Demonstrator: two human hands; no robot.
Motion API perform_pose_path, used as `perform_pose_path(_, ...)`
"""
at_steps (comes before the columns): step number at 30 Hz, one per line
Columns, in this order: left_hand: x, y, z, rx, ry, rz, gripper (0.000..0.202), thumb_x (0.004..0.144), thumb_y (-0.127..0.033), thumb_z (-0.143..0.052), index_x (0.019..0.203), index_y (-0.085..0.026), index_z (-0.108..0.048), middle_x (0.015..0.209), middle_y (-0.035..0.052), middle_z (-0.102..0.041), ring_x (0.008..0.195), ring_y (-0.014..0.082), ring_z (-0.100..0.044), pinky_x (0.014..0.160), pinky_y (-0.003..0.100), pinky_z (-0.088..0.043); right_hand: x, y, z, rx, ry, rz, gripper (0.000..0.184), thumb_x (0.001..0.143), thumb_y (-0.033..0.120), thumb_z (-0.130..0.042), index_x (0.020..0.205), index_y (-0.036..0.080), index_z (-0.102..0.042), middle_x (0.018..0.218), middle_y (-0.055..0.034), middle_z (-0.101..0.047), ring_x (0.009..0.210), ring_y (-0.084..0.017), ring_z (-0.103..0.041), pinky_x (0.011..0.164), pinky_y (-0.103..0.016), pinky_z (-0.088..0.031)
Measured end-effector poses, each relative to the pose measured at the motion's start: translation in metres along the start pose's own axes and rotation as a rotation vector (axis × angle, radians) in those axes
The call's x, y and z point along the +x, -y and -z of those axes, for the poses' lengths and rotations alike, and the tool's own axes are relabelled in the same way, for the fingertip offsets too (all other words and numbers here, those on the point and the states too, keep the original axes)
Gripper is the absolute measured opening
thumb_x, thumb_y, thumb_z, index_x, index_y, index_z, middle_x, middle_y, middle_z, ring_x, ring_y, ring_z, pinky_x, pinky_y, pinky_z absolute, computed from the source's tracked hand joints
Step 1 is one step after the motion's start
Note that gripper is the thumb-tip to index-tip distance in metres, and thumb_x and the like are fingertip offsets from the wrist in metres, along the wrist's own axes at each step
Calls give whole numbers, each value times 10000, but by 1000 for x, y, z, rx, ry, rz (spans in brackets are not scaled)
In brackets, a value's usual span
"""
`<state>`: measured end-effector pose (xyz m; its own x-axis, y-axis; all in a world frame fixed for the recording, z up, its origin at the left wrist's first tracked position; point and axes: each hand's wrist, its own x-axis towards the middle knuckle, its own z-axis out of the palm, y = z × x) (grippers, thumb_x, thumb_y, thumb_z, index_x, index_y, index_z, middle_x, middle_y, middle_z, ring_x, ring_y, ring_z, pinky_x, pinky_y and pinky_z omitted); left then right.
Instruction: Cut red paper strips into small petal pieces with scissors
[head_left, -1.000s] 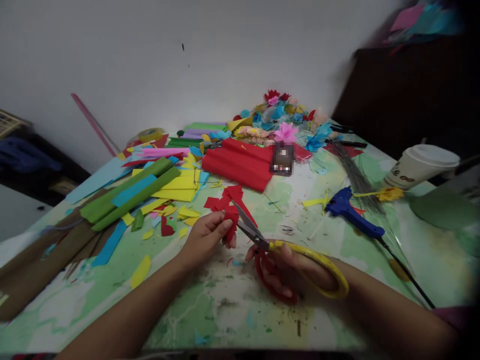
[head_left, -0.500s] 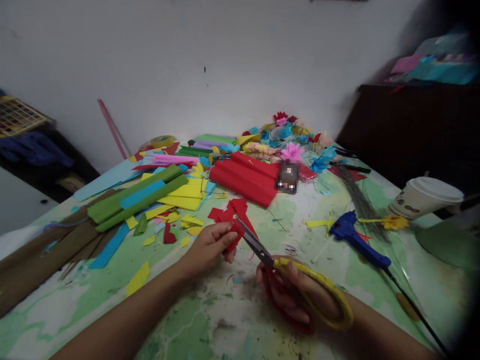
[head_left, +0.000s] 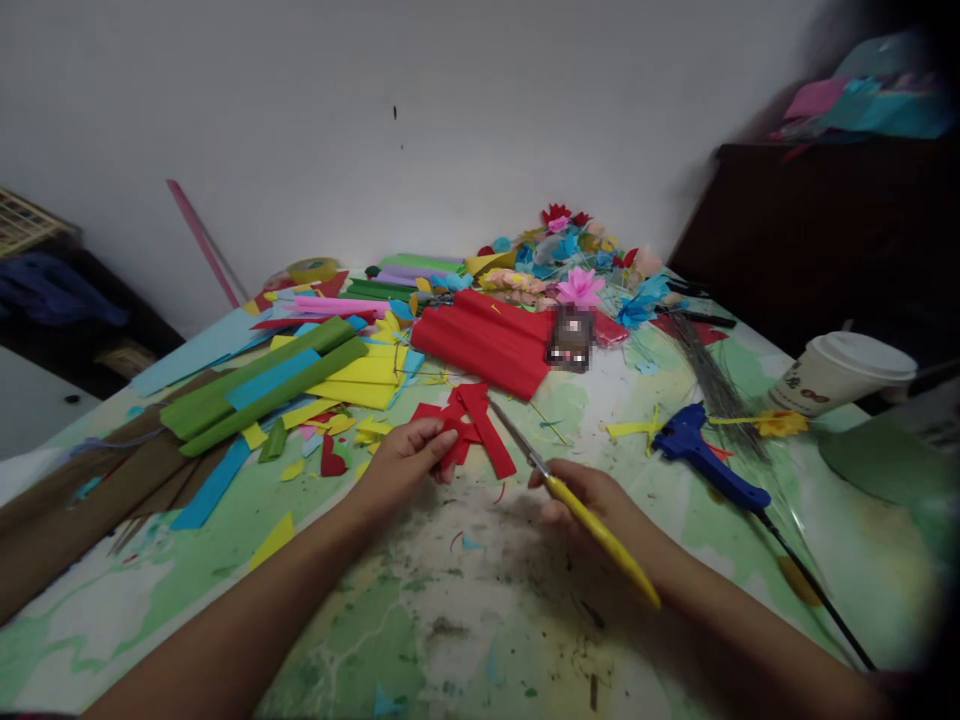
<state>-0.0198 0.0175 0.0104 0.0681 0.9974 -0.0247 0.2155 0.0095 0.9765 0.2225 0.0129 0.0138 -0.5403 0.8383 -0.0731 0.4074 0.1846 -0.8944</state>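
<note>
My left hand pinches a small red paper piece between thumb and fingers. Just beyond it, red paper strips lie on the table. My right hand is closed on a pair of scissors with yellow-wrapped handles, turned edge-on. The scissor blades point up and left, their tips near the red strips and apart from the piece in my left hand. A folded sheet of red crepe paper lies farther back.
On the right are a blue glue gun with its cord, a lidded paper cup and thin wires. Green paper rolls and yellow sheets lie left. Paper flowers are heaped at the back.
The scissors have moved away from the red piece and rolled edge-on, hiding the red handle loop. My left hand has shifted slightly left and up, still holding the piece. The view has tilted slightly.
</note>
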Motion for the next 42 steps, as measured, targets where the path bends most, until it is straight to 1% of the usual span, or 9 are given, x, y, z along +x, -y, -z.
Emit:
perform_pose_path(3,6,7,5,102,-119,50,410,812,-498,-546,560,-177,-497,447,-48,-437,419,87,-343,449,233,-257,5,-2,6,-479,-246,-168,460,766,549,-583,1069,203,-562,736,-33,-628,642,-186,-555,527,-254,-314)
perform_pose_path(6,12,13,12,318,-182,-32,396,806,-468,-556,545,-174,-506,465,-50,-408,464,97,-354,483,240,-259,7,-9,8,-704,-285,-253,565,785,422,-562,1287,186,-456,849,-82,-689,718,-246,-616,553,-278,-311)
perform_pose_path(9,15,16,17,478,-209,-113,334,805,-436,-547,610,-170,-595,531,-28,-501,529,122,-430,520,247,-294,8,-15,10,-788,-318,-237,608,791,385,-549,1331,140,-413,929,-128,-701,786,-277,-640,580,-297,-328)
perform_pose_path(11,16,18,19,555,-218,-131,313,809,-434,-538,674,-171,-641,558,-18,-541,546,134,-455,527,252,-307,9,-16,11,-829,-358,-228,593,799,380,-545,1320,124,-422,965,-147,-696,806,-280,-641,591,-307,-339)
perform_pose_path(16,19,21,20,661,-275,-168,300,811,-443,-540,735,-176,-654,556,-20,-534,547,146,-472,546,263,-331,10,-15,11,-916,-370,-161,330,818,310,-530,1107,154,-559,973,-122,-675,850,-256,-617,629,-314,-362)
perform_pose_path(22,20,20,22,415,-307,-103,379,788,-424,-571,1055,-163,-636,597,-8,-615,625,195,-595,614,279,-385,13,6,5,-1084,-399,-63,210,846,303,-503,917,141,-616,950,-154,-617,959,-286,-529,757,-356,-388)
perform_pose_path(28,20,20,28,414,-303,-124,379,782,-393,-562,1085,-174,-630,572,-16,-618,565,183,-563,582,273,-364,46,23,-22,-918,-174,16,252,835,379,-548,884,144,-622,938,-153,-633,926,-278,-551,770,-368,-400)
perform_pose_path(35,16,16,23,290,-315,-136,336,750,-405,-602,987,-171,-650,576,-11,-618,558,168,-547,561,258,-372,75,6,-31,-602,-266,-46,311,735,276,-653,1016,158,-588,954,-120,-662,896,-259,-594,717,-332,-405)
perform_pose_path(42,8,11,-3,-102,-140,14,424,653,-492,-704,875,-138,-632,656,22,-640,563,140,-543,538,246,-411,71,3,-43,-249,-282,-11,303,812,228,-571,1105,175,-518,771,10,-645,664,-121,-584,583,-224,-414)
